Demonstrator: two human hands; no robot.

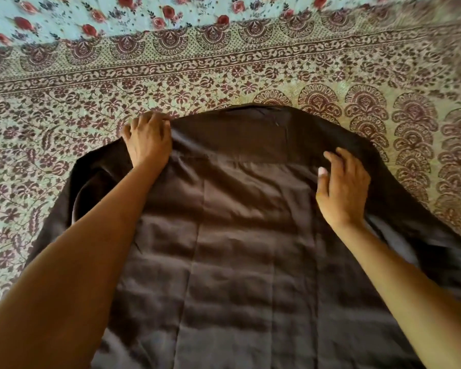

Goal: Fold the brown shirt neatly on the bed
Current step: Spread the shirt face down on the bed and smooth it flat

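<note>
The surface is a bed covered by a printed bedspread (224, 75), green and maroon with a leaf-and-flower border; beyond that border lies a pale blue cloth with red roses (91, 12). I use the brown shirt (237, 235) as my landmark.

The brown shirt lies spread flat on the bedspread, back side up as far as I can judge. Its collar end (261, 113) points away from me. Its body runs toward me and passes out of view at the near edge. The long axis therefore runs straight out from the person, between the two arms.

The left hand (148, 141) sits at the shirt's far left shoulder, fingers curled over the edge of the cloth and seemingly gripping it; the fingertips are hidden, so I cannot confirm a pinch. A sleeve (85, 179) lies bunched just outside that hand.

The right hand (343, 186) is at the right shoulder side, nearer to me than the left. Its fingers are spread and slightly bent, and it holds nothing. Whether the palm touches the cloth I cannot tell.

My judgement: the shirt is still being laid out and squared, with no fold made. The next move turns on bringing a side inward across that long axis, and the left hand is better placed to begin.
</note>
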